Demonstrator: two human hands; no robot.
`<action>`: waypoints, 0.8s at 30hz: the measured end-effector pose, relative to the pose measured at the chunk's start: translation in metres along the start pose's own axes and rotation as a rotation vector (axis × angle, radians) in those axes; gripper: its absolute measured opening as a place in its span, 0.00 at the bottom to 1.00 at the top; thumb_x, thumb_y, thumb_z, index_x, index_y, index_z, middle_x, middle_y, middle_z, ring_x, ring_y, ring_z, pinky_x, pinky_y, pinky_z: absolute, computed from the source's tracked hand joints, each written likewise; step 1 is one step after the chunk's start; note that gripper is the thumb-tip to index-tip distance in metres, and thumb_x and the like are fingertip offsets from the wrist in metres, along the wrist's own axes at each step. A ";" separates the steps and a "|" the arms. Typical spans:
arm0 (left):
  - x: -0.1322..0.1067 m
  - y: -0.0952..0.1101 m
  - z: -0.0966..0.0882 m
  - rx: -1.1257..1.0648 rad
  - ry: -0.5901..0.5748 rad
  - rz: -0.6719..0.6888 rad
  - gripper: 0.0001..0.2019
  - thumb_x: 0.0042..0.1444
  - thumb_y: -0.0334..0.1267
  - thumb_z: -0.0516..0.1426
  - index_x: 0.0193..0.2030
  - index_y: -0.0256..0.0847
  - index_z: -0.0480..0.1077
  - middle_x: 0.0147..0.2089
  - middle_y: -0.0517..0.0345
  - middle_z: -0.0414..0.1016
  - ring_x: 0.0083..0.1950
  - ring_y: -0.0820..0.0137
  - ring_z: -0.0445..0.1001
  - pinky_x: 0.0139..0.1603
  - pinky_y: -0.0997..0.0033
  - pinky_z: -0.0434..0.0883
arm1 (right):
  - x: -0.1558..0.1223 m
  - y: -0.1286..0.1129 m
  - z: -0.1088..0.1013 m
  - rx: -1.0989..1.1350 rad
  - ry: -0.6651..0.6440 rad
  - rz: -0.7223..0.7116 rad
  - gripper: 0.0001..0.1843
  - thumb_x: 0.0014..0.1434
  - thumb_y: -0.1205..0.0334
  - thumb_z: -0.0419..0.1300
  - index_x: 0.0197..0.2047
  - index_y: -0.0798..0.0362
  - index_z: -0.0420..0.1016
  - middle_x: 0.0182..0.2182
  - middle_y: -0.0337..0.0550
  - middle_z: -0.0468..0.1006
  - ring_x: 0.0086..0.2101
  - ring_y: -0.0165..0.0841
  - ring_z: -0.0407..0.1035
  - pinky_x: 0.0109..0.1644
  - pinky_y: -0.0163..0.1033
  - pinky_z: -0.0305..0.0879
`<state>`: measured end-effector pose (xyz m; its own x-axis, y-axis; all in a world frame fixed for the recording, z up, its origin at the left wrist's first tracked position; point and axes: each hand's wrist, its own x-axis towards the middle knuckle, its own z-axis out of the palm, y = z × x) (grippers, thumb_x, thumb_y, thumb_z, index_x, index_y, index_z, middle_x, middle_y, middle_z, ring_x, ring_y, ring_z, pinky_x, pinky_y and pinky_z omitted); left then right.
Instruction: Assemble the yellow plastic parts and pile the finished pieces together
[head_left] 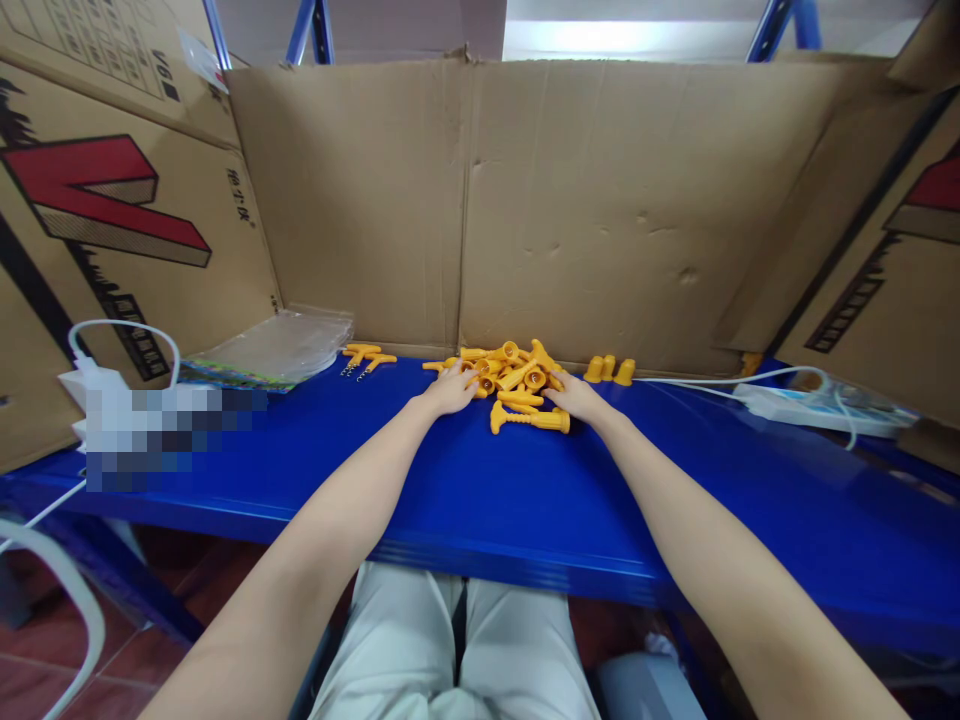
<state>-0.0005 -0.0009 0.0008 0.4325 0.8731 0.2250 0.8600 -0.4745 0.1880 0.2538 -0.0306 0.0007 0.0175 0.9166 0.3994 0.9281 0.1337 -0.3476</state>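
A pile of yellow plastic corkscrew parts (pixel 517 372) lies on the blue table, mixing T-shaped handles with hollow sleeves. My left hand (pixel 451 388) rests against the pile's left side, fingers stretched over its edge pieces. On the opposite side, my right hand (pixel 574 396) touches the heap with its fingers apart. Neither hand appears to grip a piece, though some fingertips are hidden among the parts. In front of the pile lies a yellow corkscrew (pixel 529 418), its T-handle to the left and a ribbed sleeve at the right.
Several yellow corkscrew handles (pixel 367 358) with bare metal spirals lie at the back left, beside clear plastic bags (pixel 277 345). Three yellow caps (pixel 609 370) stand right of the pile. A white power strip (pixel 821 408) and its cable lie farther right. Cardboard (pixel 585 210) walls the back and sides.
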 end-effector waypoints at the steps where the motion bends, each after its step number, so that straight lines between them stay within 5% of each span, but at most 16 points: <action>1: 0.000 0.000 0.000 -0.001 0.002 0.006 0.25 0.65 0.45 0.42 0.66 0.41 0.61 0.72 0.45 0.51 0.73 0.55 0.47 0.69 0.52 0.51 | -0.001 -0.002 -0.001 -0.007 -0.032 0.056 0.22 0.54 0.61 0.58 0.54 0.50 0.74 0.48 0.47 0.79 0.49 0.43 0.73 0.51 0.43 0.68; 7: 0.000 -0.001 -0.001 0.000 -0.004 0.015 0.26 0.65 0.45 0.42 0.66 0.41 0.60 0.72 0.45 0.51 0.73 0.55 0.46 0.69 0.52 0.50 | -0.005 -0.011 -0.009 -0.104 -0.058 0.330 0.26 0.56 0.60 0.58 0.58 0.51 0.67 0.52 0.49 0.77 0.53 0.44 0.69 0.53 0.47 0.63; 24: 0.001 0.001 0.003 -0.022 0.053 0.011 0.24 0.64 0.44 0.43 0.63 0.42 0.64 0.71 0.44 0.54 0.71 0.55 0.52 0.68 0.51 0.53 | -0.010 -0.018 -0.017 -0.176 0.082 0.294 0.26 0.54 0.63 0.58 0.56 0.56 0.69 0.45 0.53 0.80 0.49 0.45 0.72 0.49 0.44 0.62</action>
<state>0.0014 0.0000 -0.0015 0.4268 0.8608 0.2772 0.8487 -0.4871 0.2060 0.2431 -0.0485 0.0177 0.3171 0.8719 0.3731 0.9286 -0.2054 -0.3091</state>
